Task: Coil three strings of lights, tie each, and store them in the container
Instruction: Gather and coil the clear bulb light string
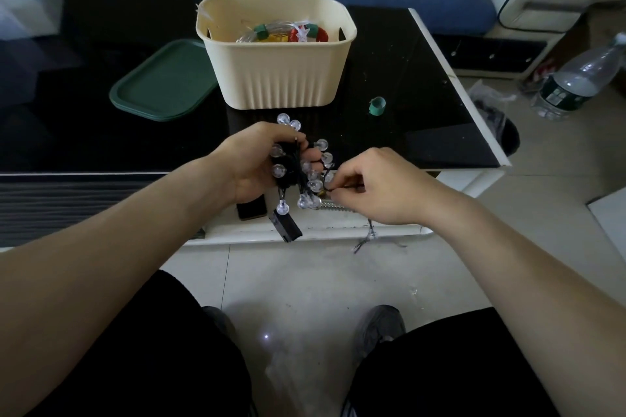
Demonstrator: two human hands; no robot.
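My left hand (252,161) grips a coiled string of lights (305,167) with clear round bulbs on black wire, held over the table's near edge. Its black battery box (285,225) hangs below the coil. My right hand (376,184) pinches the black wire at the coil's right side. A loose end of the wire (366,240) dangles under my right hand. Behind stands the cream container (281,78), and inside it lie coiled lights tied with green and red bands (288,32). A green band (377,106) sits on the table right of the container.
The green lid (162,85) lies left of the container on the black glass table (440,118). A dark phone (251,208) lies under my left hand. A plastic water bottle (579,81) and a plastic bag (491,105) sit on the floor at the right. A blue sofa stands behind.
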